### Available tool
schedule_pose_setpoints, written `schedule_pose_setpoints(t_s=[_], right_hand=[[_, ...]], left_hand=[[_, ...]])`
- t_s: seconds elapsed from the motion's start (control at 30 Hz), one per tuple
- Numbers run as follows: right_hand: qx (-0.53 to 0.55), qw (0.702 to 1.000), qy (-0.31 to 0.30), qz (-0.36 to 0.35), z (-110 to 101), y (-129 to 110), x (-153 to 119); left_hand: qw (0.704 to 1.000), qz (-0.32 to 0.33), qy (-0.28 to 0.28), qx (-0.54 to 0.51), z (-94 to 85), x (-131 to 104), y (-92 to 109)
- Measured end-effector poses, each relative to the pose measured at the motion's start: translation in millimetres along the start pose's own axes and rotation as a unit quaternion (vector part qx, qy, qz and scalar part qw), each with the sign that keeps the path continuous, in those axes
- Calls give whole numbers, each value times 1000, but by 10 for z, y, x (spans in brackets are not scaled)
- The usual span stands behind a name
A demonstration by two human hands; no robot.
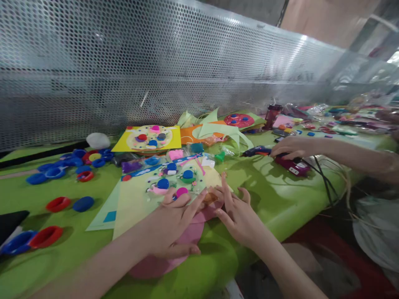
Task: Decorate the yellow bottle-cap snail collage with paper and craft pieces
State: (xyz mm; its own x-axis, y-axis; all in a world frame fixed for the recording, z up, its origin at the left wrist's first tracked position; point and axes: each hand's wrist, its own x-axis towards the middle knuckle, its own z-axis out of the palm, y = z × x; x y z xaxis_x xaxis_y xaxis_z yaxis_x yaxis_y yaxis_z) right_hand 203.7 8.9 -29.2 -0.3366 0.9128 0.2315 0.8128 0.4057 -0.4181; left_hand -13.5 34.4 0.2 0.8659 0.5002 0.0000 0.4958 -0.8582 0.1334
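Note:
My left hand (174, 224) lies palm down over a pale yellow sheet (131, 207), its index finger and thumb stretched out. The sheet carries blue bottle caps (163, 184), a magenta cap (181, 192) and small decorations. My right hand (238, 214) rests by the sheet's right edge, fingers spread and the index finger raised. A small brownish-orange piece (211, 198) lies between the fingertips of both hands; its kind is unclear, and neither hand visibly grips it. Beneath the left hand a pink paper round (156, 265) reaches the table's front edge, partly covered.
Loose red caps (58, 204) and blue caps (83, 204) lie left. Behind are a decorated yellow card (124, 143) and green paper scraps (224, 131). At right, another person's hand (289, 147) is at a glue gun (257, 151) beside a dark red box (294, 168) with cables. Perforated metal (156, 62) borders the back.

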Motion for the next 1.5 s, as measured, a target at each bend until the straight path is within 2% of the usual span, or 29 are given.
schedule_pose_setpoints(t_s=[0.17, 0.3, 0.53, 0.8, 1.0, 1.13, 1.27, 1.5], right_hand=[[-1, 1000, 9, -2, 7, -8, -4], [4, 1000, 8, -4, 7, -10, -8], [-2, 1000, 3, 0, 22, 10, 2], [11, 1000, -14, 16, -10, -9, 16], [2, 1000, 6, -1, 10, 11, -12], [1, 1000, 12, 0, 24, 18, -27], [5, 1000, 21, 4, 28, 16, -18], [-15, 1000, 12, 0, 8, -10, 0]], left_hand=[[997, 9, 34, 65, 11, -124, -13], [994, 15, 20, 106, 19, -219, -56], [996, 25, 76, 43, 42, -267, -121], [997, 31, -16, 69, 31, -120, 2], [999, 1, 24, 39, 169, -166, -72], [999, -19, 0, 31, 146, -175, -57], [1000, -11, -19, 17, 113, -90, -28], [1000, -7, -12, 11, 143, -21, -22]])
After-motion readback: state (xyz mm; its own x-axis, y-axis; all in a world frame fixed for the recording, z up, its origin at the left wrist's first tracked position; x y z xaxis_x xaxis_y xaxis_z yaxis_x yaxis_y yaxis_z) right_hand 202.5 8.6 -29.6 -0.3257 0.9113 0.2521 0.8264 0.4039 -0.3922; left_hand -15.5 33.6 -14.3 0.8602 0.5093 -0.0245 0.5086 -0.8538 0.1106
